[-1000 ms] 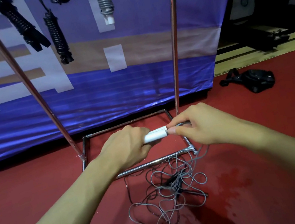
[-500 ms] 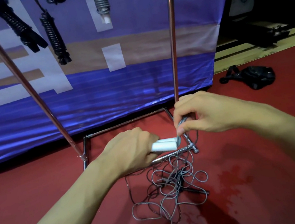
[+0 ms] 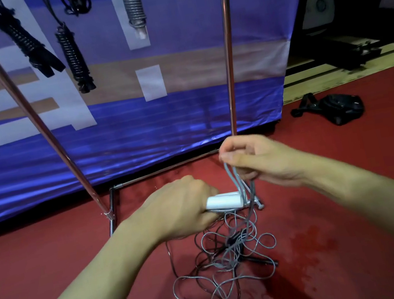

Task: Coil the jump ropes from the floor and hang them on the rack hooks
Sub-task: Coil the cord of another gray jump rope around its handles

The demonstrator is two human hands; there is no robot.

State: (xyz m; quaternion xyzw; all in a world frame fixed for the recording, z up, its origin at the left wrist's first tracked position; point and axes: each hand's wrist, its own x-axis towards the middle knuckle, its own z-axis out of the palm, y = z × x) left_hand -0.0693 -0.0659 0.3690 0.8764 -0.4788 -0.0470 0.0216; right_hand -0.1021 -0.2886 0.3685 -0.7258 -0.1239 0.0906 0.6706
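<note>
At frame centre the left hand (image 3: 182, 208) clenches what look like two white handles (image 3: 223, 202), while the right hand (image 3: 255, 163) pinches the grey rope (image 3: 232, 177) above the tangle (image 3: 225, 262) on the floor (image 3: 343, 203).

Dim indoor light, glare sheen on the blue banner (image 3: 136, 138), dark right background, wide-angle bending at edges.
</note>
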